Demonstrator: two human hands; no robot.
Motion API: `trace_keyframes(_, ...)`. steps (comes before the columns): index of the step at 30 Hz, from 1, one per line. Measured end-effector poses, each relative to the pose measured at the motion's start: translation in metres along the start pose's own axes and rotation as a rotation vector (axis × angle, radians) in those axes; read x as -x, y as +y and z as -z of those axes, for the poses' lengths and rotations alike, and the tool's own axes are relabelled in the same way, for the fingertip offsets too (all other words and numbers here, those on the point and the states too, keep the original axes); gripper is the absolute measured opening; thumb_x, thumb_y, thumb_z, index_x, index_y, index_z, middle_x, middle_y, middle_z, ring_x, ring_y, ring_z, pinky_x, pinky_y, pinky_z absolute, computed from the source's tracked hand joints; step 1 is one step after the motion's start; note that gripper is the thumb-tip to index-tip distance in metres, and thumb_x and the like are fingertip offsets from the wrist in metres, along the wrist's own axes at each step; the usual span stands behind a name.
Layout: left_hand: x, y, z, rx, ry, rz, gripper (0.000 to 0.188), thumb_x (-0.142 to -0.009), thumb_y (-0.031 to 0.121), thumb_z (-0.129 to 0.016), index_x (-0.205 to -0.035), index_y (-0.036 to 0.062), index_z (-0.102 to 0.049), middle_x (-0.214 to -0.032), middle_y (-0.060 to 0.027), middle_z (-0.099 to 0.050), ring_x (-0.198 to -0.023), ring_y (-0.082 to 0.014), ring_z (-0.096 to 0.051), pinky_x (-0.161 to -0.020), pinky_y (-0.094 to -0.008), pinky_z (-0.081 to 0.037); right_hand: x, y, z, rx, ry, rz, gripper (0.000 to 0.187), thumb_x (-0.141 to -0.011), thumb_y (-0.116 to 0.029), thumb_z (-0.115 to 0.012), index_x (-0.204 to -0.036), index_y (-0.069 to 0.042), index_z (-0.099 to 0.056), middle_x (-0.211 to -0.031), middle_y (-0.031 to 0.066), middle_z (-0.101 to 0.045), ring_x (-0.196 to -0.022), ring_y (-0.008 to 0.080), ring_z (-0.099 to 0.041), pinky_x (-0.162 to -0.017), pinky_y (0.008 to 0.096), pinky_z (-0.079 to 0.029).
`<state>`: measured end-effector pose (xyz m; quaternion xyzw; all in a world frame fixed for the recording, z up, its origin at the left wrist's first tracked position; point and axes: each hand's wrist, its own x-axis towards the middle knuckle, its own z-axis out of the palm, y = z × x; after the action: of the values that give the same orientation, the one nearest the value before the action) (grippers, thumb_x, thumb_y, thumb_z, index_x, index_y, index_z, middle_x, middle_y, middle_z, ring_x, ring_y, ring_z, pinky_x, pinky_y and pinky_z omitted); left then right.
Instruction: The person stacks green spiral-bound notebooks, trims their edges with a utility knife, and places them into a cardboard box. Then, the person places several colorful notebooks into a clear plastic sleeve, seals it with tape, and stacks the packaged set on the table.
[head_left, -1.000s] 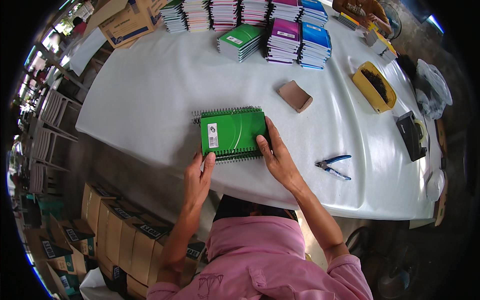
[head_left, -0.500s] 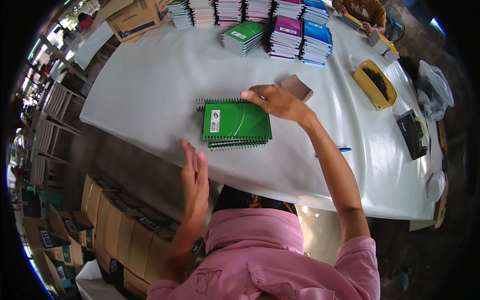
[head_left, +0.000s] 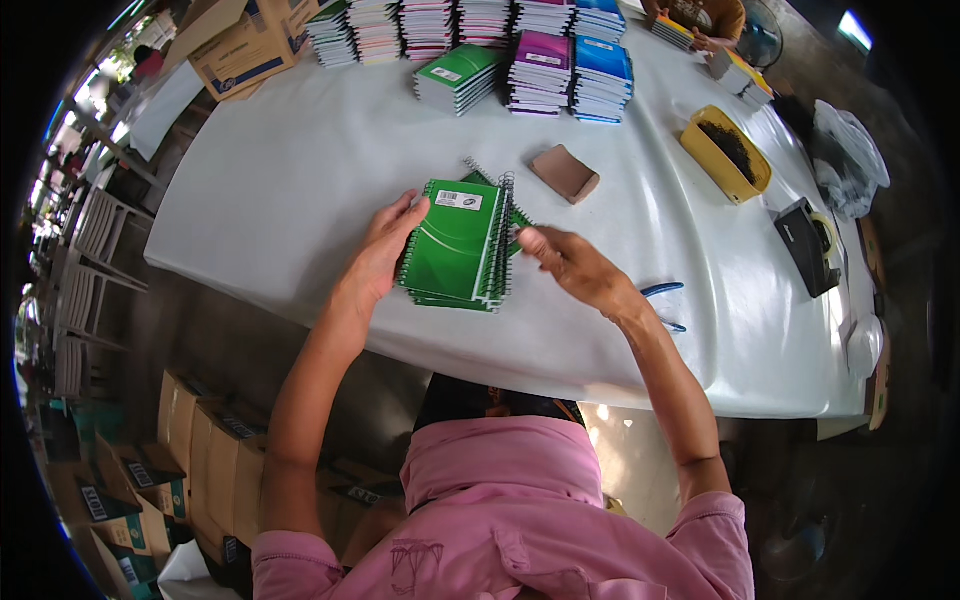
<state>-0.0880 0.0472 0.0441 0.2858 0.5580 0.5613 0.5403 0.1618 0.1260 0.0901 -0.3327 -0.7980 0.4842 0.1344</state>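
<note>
A small stack of green spiral notebooks (head_left: 455, 245) is in front of me at the table's near side, its upper ones turned with the wire coils along the left and right sides. My left hand (head_left: 382, 245) grips the stack's left edge, thumb on the top cover. Beneath, other green notebooks lie at a different angle, their coils sticking out at the upper right. My right hand (head_left: 580, 268) is at the stack's right side, fingers curled and bunched close to the coils. Its fingertips are slightly blurred, and what they hold is hidden.
Beyond the stack lies a brown cardboard piece (head_left: 565, 174). Blue-handled pliers (head_left: 664, 290) rest right of my wrist. Notebook piles (head_left: 540, 75) line the far side. A yellow tub (head_left: 726, 155) and black tape dispenser (head_left: 808, 248) stand right. Cartons (head_left: 225, 470) sit lower left; a person works far right.
The green notebooks have been turned, the upper ones about a quarter turn. My left hand has come up onto their left edge. My right hand has moved from the top down to the right side.
</note>
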Motion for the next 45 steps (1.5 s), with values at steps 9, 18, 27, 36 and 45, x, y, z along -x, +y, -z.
trace_keyframes(9, 0.018, -0.011, -0.034, -0.029, 0.083, -0.113, 0.055, -0.095, 0.028, -0.059, -0.138, -0.0012, -0.04, -0.119, -0.0042, -0.058, -0.106, -0.0099, -0.052, -0.093, -0.0244, -0.039, -0.026, 0.019, -0.008, -0.196, 0.188, -0.049, 0.068, -0.098, -0.055, -0.036, -0.113, 0.008, -0.057, -0.108, 0.0273, -0.056, -0.103, 0.0341, -0.053, -0.092, 0.0419, -0.04)
trace_keyframes(18, 0.028, 0.002, -0.043, -0.074, 0.037, -0.015, 0.041, -0.097, 0.033, -0.054, -0.125, 0.0033, -0.054, -0.109, -0.0012, -0.061, -0.098, -0.0077, -0.054, -0.085, -0.0265, -0.044, 0.038, 0.035, -0.027, -0.242, 0.102, -0.156, 0.078, -0.096, -0.056, -0.038, -0.141, 0.007, -0.032, -0.131, 0.0208, -0.052, -0.12, 0.0281, -0.051, -0.104, 0.0337, -0.037)
trace_keyframes(27, -0.011, 0.043, -0.029, -0.265, -0.372, 0.133, 0.049, -0.097, 0.042, -0.051, -0.118, -0.0018, -0.058, -0.104, -0.0057, -0.064, -0.09, -0.0126, -0.06, -0.082, -0.0288, -0.047, 0.045, 0.01, -0.077, -0.29, 0.21, -0.058, 0.072, -0.098, -0.046, -0.042, -0.141, 0.009, -0.026, -0.132, 0.0265, -0.048, -0.128, 0.0322, -0.044, -0.107, 0.0387, -0.036)
trace_keyframes(36, -0.054, 0.06, -0.024, -0.545, -0.551, 0.281, 0.05, -0.095, 0.043, -0.053, -0.121, 0.0003, -0.058, -0.104, -0.0041, -0.065, -0.092, -0.0122, -0.06, -0.082, -0.0305, -0.048, 0.046, 0.029, -0.079, 0.132, 0.422, 0.295, 0.016, -0.084, 0.001, -0.059, -0.1, 0.0, -0.056, -0.103, 0.0181, -0.053, -0.095, 0.0373, -0.049, -0.082, 0.0441, -0.043)
trace_keyframes(45, 0.021, 0.027, -0.005, -0.159, 0.342, -0.264, 0.059, -0.093, 0.041, -0.057, -0.139, 0.0078, -0.042, -0.139, -0.0059, -0.045, -0.128, -0.017, -0.041, -0.106, -0.0394, -0.029, 0.003, 0.02, 0.006, 0.11, 0.634, 0.293, 0.014, -0.089, -0.012, -0.06, -0.083, 0.002, -0.061, -0.072, 0.0205, -0.058, -0.071, 0.0408, -0.056, -0.071, 0.0439, -0.047)
